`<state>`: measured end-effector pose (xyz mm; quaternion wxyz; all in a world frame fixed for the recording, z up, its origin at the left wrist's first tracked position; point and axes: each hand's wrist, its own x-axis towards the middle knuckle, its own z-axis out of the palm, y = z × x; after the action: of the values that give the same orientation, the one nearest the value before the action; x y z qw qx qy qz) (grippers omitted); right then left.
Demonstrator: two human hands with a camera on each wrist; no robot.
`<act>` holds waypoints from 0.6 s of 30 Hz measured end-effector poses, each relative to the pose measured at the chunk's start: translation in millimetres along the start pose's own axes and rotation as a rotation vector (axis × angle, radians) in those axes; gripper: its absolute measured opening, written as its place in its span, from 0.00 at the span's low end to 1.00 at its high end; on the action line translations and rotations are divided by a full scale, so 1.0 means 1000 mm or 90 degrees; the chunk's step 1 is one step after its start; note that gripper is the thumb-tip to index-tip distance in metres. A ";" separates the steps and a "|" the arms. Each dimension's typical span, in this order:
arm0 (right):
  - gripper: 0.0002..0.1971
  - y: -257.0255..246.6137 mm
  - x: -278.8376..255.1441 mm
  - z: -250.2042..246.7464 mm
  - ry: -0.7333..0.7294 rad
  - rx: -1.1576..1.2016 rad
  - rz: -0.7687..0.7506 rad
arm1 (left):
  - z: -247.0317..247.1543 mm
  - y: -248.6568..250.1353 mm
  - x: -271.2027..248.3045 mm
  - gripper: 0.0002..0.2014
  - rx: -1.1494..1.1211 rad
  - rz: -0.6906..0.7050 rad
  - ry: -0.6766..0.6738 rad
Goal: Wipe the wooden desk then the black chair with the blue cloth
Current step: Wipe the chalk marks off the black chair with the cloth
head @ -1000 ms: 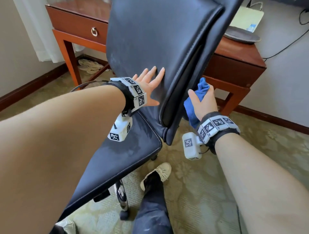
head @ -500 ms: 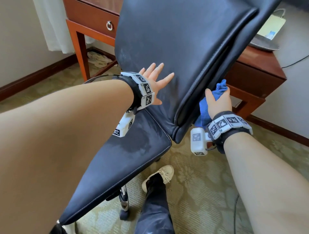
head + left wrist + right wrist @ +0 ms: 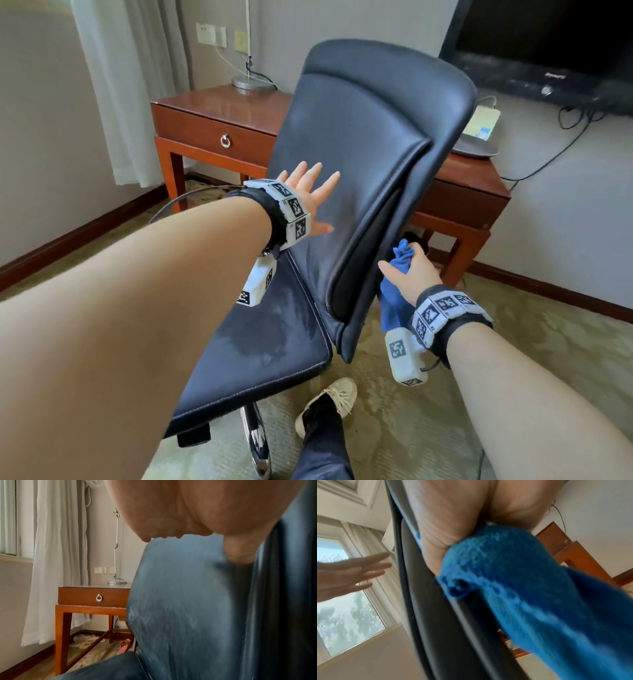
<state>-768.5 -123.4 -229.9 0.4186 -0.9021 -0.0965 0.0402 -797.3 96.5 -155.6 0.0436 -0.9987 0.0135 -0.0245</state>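
Note:
The black chair [image 3: 356,144] stands in front of the wooden desk [image 3: 219,102], its backrest turned edge-on toward me. My left hand [image 3: 310,192] lies flat with spread straight fingers against the front of the backrest [image 3: 188,601]. My right hand [image 3: 407,270] grips the bunched blue cloth [image 3: 394,305] against the rear side of the backrest, low down near its bottom edge. In the right wrist view the blue cloth [image 3: 522,588] hangs from my fist beside the chair's black edge [image 3: 436,615]. The seat [image 3: 267,342] shows damp streaks.
A lamp base [image 3: 248,82] stands on the desk's left end, a dark plate [image 3: 474,147] on its right end. A television [image 3: 555,44] is at the upper right with cables on the wall. My shoe [image 3: 332,401] is on the carpet beside the chair's chrome base [image 3: 257,442].
The view has tilted up, showing the whole backrest. My right hand with the cloth has slid lower along the rear of the backrest. My left hand stays flat on the front.

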 end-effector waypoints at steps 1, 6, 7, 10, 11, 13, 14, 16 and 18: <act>0.09 -0.001 -0.009 -0.008 -0.035 -0.031 -0.001 | -0.012 0.005 -0.006 0.43 -0.007 0.004 0.020; 0.22 -0.022 -0.045 -0.059 0.058 -0.078 -0.006 | -0.059 0.019 -0.040 0.42 -0.037 0.007 0.090; 0.24 -0.030 -0.049 -0.070 0.115 -0.041 -0.012 | -0.067 0.021 -0.047 0.42 -0.046 0.007 0.096; 0.23 -0.071 -0.061 -0.088 0.211 0.095 -0.087 | -0.090 0.025 -0.067 0.43 -0.065 0.022 0.116; 0.21 -0.087 -0.065 -0.088 0.211 0.121 -0.139 | -0.096 0.027 -0.074 0.43 -0.067 0.028 0.120; 0.13 -0.119 -0.078 -0.079 0.189 0.130 -0.256 | -0.105 0.026 -0.089 0.43 -0.068 0.042 0.127; 0.09 -0.132 -0.085 -0.071 0.176 0.131 -0.297 | -0.109 0.025 -0.098 0.42 -0.064 0.051 0.127; 0.05 -0.142 -0.097 -0.055 0.164 0.155 -0.309 | -0.116 0.015 -0.116 0.40 -0.064 0.062 0.106; 0.07 -0.139 -0.103 -0.045 0.148 0.149 -0.301 | -0.122 0.000 -0.140 0.39 -0.131 0.048 0.075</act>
<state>-881.7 -90.7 -96.2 0.5263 -0.7985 -0.2499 -0.1515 -942.9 90.2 -40.8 -0.0593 -0.9935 0.0560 -0.0800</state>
